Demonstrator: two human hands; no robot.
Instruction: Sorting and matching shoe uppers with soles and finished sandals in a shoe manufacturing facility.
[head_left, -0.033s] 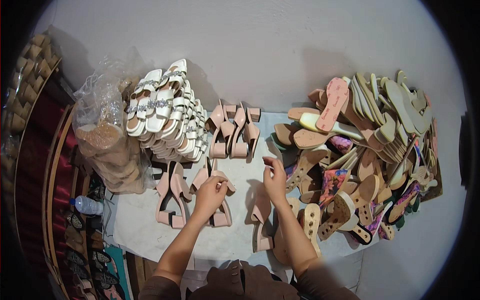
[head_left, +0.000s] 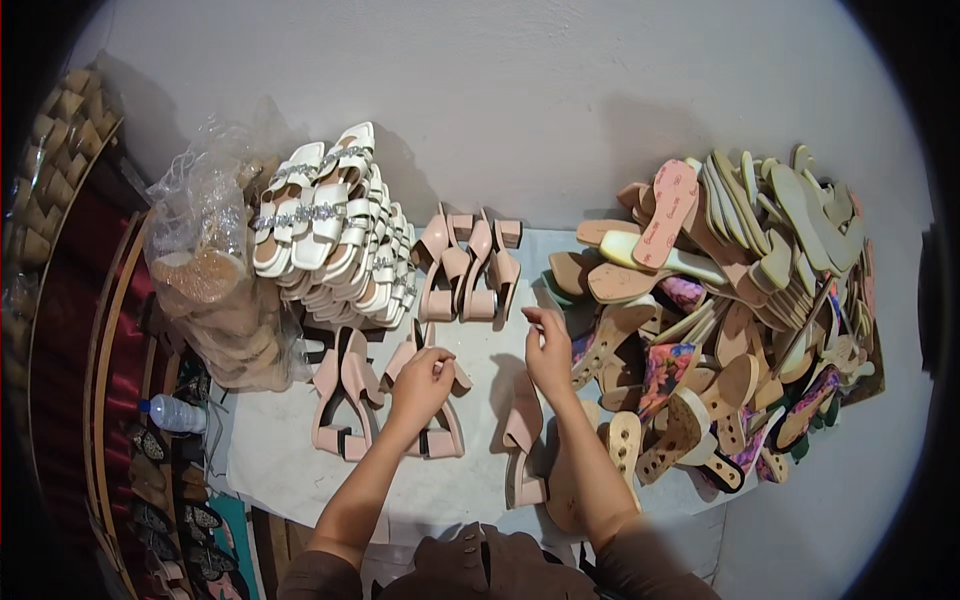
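Note:
My left hand (head_left: pixel 421 383) hovers over a pair of pink block-heeled sandals (head_left: pixel 440 438), hiding part of them. Its fingers are curled in, and nothing shows in them. To its left lies another pink heeled pair (head_left: pixel 355 390). My right hand (head_left: pixel 547 352) is raised with bent fingers, thumb and forefinger apart, and holds nothing visible. Beside its wrist a pink heeled sandal (head_left: pixel 523 420) stands on the white-covered table (head_left: pixel 290 490); my forearm partly covers the soles there. Several more pink heeled sandals (head_left: pixel 470 265) stand farther back, between the hands and the wall.
A tall stack of white sandals (head_left: pixel 330 220) with sparkling straps rises at the back left, beside a clear plastic bag (head_left: pixel 205 300) of footwear parts. Soles and floral wedges form a large heap (head_left: pixel 720 300) on the right. A water bottle (head_left: pixel 175 413) and shelved shoes (head_left: pixel 150 515) are at left.
Both hands keep nearly the same place and pose. The sandals and piles appear very slightly lower in the picture, as the view has shifted a little.

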